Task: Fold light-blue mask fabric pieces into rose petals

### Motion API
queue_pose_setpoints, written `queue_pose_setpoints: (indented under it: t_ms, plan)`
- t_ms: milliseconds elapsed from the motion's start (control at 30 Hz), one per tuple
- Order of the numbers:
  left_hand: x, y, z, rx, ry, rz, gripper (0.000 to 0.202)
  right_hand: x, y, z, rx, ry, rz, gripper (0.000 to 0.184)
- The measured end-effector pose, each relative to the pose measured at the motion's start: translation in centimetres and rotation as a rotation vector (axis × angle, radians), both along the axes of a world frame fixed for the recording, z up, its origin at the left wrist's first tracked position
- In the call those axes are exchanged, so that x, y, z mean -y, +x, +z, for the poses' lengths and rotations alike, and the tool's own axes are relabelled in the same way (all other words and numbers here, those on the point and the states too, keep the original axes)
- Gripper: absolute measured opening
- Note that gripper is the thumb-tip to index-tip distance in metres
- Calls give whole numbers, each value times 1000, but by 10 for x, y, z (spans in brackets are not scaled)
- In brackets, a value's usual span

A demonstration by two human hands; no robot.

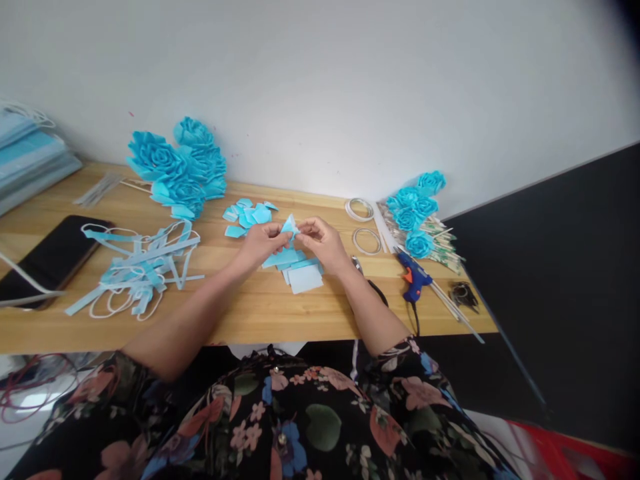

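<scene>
Between my two hands, above the middle of the table, is a small folded light-blue piece (289,225) that looks like mask fabric. My left hand (266,241) pinches it from the left, fingers closed. From the right, my right hand (321,241) pinches its other side with thumb and fingertips. Just under the hands lie flat light-blue rectangles (306,277), overlapping one another. Behind my left hand is a loose pile of cut blue petal-shaped pieces (253,215). The fingers partly hide the held piece.
Blue fabric roses (175,167) stand back left, smaller roses (413,207) back right. A blue glue gun (416,275), wire coils (367,241) and sticks (450,300) lie right. Cut strips with ear loops (145,263), a phone (55,253) and stacked masks (30,157) are left.
</scene>
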State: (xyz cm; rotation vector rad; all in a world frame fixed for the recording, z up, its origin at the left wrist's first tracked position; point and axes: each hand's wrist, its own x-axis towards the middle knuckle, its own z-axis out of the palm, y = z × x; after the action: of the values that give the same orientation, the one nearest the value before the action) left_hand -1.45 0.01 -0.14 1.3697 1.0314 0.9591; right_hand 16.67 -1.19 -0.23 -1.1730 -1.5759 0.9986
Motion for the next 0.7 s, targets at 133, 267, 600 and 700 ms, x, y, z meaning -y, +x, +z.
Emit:
queue_pose_setpoints:
  t_ms: [133,267,600,700]
  plan:
    - [1,0,1,1,-9,-5,26,-3,2,-4,-2,-9,16,38]
    - [0,0,-1,-10,11,-14,29,-4,4,-6,24,25,13,41]
    - [-2,-1,-6,-32,42,-12,31,-2,2,-4,66,46,2,38]
    - [-2,0,-4,-47,23,-15,30,0,1,-1,37,26,32,35]
